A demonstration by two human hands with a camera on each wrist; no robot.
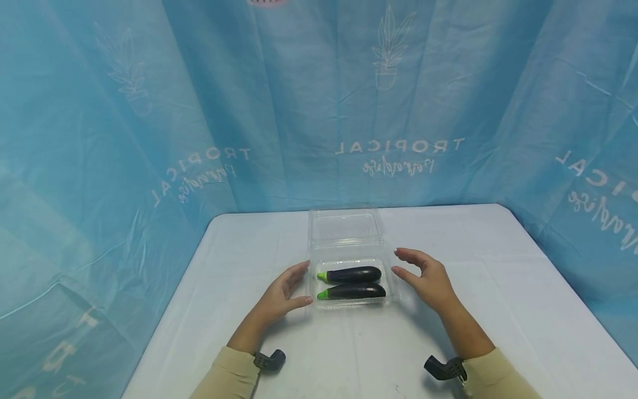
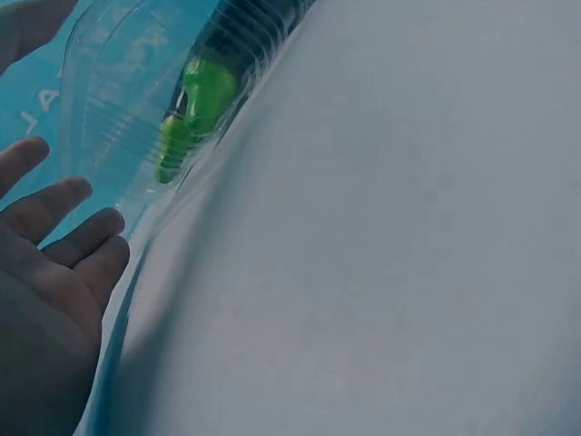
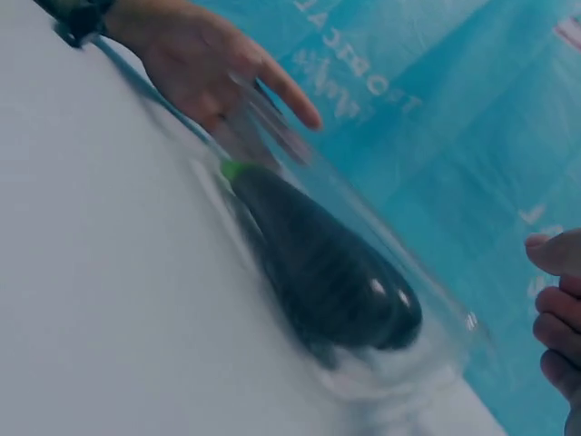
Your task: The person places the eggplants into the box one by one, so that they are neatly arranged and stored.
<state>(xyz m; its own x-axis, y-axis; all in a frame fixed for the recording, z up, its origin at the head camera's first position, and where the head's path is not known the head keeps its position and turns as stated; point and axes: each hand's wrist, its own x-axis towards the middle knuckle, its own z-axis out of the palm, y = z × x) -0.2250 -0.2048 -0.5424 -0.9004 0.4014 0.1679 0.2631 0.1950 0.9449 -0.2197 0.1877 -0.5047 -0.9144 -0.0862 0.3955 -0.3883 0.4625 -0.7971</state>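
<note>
Two dark eggplants with green stem ends lie side by side in a clear plastic clamshell box (image 1: 325, 255), the far eggplant (image 1: 355, 275) behind the near eggplant (image 1: 353, 291). The box's lid (image 1: 346, 226) is folded back, away from me. My left hand (image 1: 284, 291) is at the box's left side, thumb and fingers spread, fingertips right at its wall. On the other side, my right hand (image 1: 427, 279) holds nothing, its thumb and fingers parted a little off the right wall. Green stems (image 2: 207, 95) show through the plastic in the left wrist view.
A white-covered table (image 1: 359, 349) lies under the box. Blue curtains (image 1: 309, 111) with white lettering and plant prints hang behind the table and at both sides. Each wrist wears a black strap with a camera (image 1: 271, 361).
</note>
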